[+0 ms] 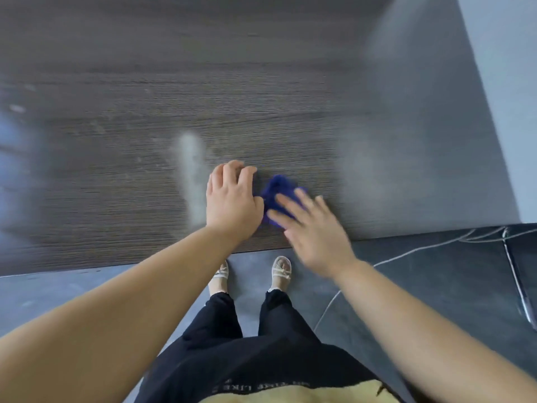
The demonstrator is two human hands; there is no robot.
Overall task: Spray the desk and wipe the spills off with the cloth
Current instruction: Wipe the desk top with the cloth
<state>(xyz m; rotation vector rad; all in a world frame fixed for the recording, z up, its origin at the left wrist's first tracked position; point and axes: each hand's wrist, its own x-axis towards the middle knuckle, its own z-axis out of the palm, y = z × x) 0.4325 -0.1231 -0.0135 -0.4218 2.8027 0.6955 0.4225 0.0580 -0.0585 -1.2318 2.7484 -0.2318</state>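
Observation:
A crumpled blue cloth (276, 191) lies on the dark wood-grain desk (145, 126) near its front edge. My right hand (312, 228) lies over the cloth's near side with its fingers spread and straight; it is blurred by motion. My left hand (232, 199) rests on the desk just left of the cloth, fingers loosely bent and holding nothing. A pale, blurred streak (191, 175) stands on the desk to the left of my left hand. No spray bottle can be made out.
The desk's front edge (174, 261) runs across below my hands, with grey floor (436, 286) beneath. White cables (421, 248) trail over the floor at right. A light wall (508, 82) borders the desk's right end. The whole view is motion-blurred.

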